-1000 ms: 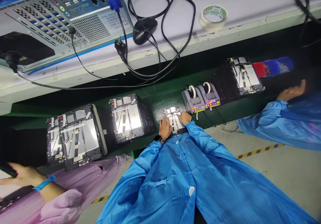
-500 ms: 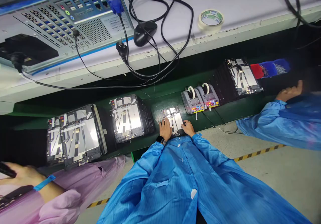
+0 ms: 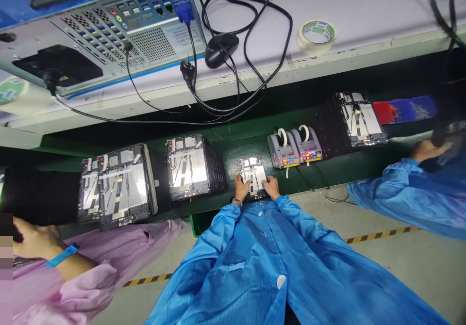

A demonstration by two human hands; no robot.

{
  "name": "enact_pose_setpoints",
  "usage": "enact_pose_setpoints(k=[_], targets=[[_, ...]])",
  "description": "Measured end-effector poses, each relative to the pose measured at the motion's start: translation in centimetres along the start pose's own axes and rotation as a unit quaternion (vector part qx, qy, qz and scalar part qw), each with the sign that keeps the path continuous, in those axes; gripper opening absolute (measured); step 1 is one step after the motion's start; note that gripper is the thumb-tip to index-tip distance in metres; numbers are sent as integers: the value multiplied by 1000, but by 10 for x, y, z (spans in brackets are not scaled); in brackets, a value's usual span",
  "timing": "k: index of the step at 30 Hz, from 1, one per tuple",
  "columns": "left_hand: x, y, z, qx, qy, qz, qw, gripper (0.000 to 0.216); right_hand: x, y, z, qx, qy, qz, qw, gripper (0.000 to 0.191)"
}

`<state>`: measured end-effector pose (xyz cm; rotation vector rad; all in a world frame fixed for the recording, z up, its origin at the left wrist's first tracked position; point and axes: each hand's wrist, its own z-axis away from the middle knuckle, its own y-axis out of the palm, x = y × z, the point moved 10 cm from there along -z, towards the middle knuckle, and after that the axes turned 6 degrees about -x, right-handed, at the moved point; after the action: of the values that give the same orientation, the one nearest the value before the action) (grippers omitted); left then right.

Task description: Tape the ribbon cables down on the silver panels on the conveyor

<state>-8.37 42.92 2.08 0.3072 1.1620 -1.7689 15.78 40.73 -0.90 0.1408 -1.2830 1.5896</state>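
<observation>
Our left hand (image 3: 242, 188) and right hand (image 3: 270, 187) lie open and flat on one foil-taped tablet frame (image 3: 251, 172), holding nothing, on the green belt (image 3: 247, 146); two frame stacks (image 3: 124, 184) (image 3: 187, 167) sit left, a third (image 3: 360, 119) right, past two tape dispensers (image 3: 283, 150) (image 3: 306, 144)

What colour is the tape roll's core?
Green and white, shown best in the head view of the tape roll.

You see a grey metal computer case (image 3: 109, 29), black corded mouse (image 3: 221, 51) and cream tape roll (image 3: 316, 35), with two grey electric tape dispensers (image 3: 283, 150) nearer you.
</observation>
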Motion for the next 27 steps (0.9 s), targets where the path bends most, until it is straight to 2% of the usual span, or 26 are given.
enact_pose_setpoints(k=[3,5,7,10,12,14,16,19,23,25,27], targets=[[-6,-3,10,-7,-50,65,997,64,4,1,7,6,6,-55,998,35],[-21,-12,19,-14,-37,97,995,69,13,0,13,24,-8,-98,995,31],[-41,-28,33,-30,3,103,994,77,28,-12,21,32,-40,-139,989,29],[-77,-61,65,-62,87,68,992,85,58,-47,38,36,-93,-191,976,36],[-102,-87,91,-75,149,40,985,87,82,-70,56,63,-110,-219,967,40],[-121,-118,113,-97,189,22,977,86,110,-87,76,97,-113,-249,957,42],[-130,-159,126,-133,198,17,971,84,142,-93,98,127,-113,-280,945,45],[-130,-225,124,-169,179,4,969,83,200,-75,125,162,-134,-312,927,46],[-121,-315,93,-256,130,-51,957,82,283,-14,146,210,-189,-305,909,43],[-113,-347,74,-296,80,-88,948,80,315,15,150,218,-216,-277,910,39],[-109,-364,57,-313,53,-108,942,75,334,37,151,221,-226,-244,917,35]])
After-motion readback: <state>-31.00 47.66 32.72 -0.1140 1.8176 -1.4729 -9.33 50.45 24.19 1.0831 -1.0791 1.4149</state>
